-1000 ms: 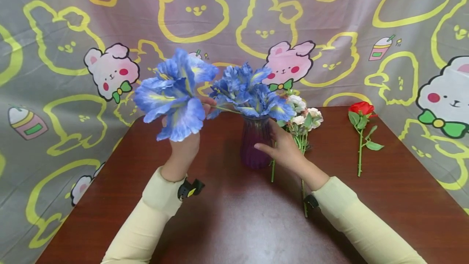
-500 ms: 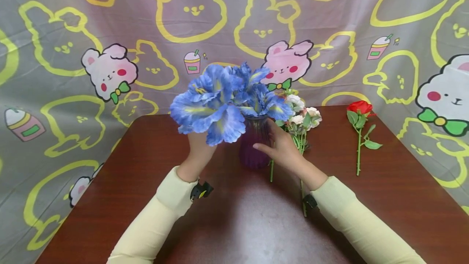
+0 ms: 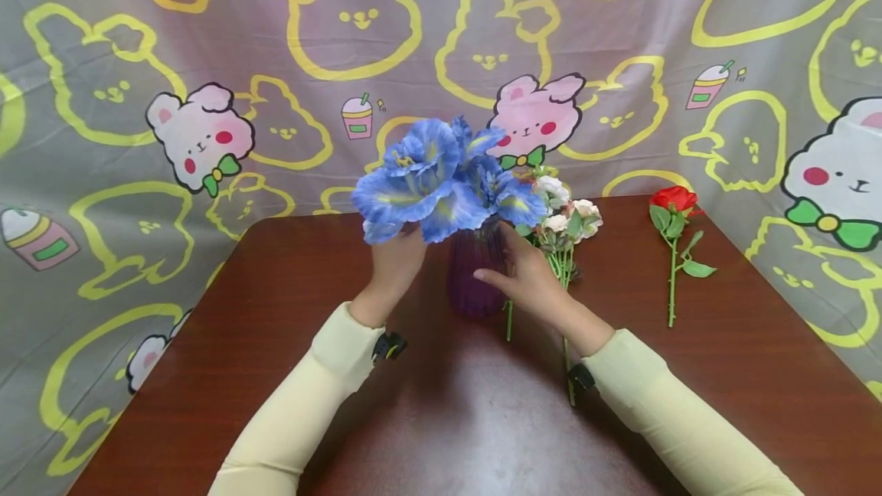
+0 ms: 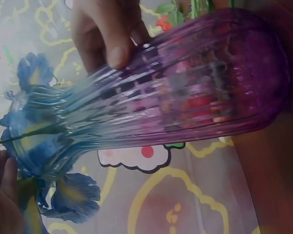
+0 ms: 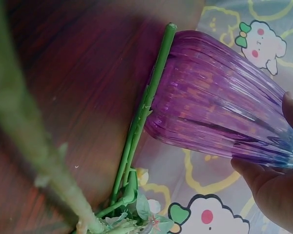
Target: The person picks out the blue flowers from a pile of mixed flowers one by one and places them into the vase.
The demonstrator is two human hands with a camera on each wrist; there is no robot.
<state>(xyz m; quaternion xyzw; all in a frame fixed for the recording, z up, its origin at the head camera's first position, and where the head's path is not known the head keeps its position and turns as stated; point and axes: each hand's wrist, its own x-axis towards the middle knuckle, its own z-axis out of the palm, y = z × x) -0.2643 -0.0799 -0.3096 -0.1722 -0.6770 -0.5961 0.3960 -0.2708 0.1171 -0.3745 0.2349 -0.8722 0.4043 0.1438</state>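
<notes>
My left hand (image 3: 397, 266) holds a large blue artificial iris (image 3: 406, 194) by its stem, just left of the vase mouth. The bloom hides most of the fingers in the head view. In the left wrist view its green stem (image 4: 36, 131) runs from the fingertips (image 4: 7, 175) into the mouth of the ribbed glass vase (image 4: 151, 102), which is purple at the base and bluish at the neck. My right hand (image 3: 527, 274) grips the vase's side, thumb toward me and fingers behind. Other blue irises (image 3: 517, 203) stand in the vase, partly covered by the held bloom.
Pale pink and white flowers (image 3: 554, 197) on long green stems lie right of the vase, partly under my right forearm. Farther right a red rose (image 3: 672, 201) lies on the brown table (image 3: 744, 373). A cartoon-print cloth (image 3: 386, 44) hangs behind.
My left hand has moved right with the iris, its bloom now overlapping the flowers in the vase and its stem at the mouth. The right hand keeps its grip on the vase.
</notes>
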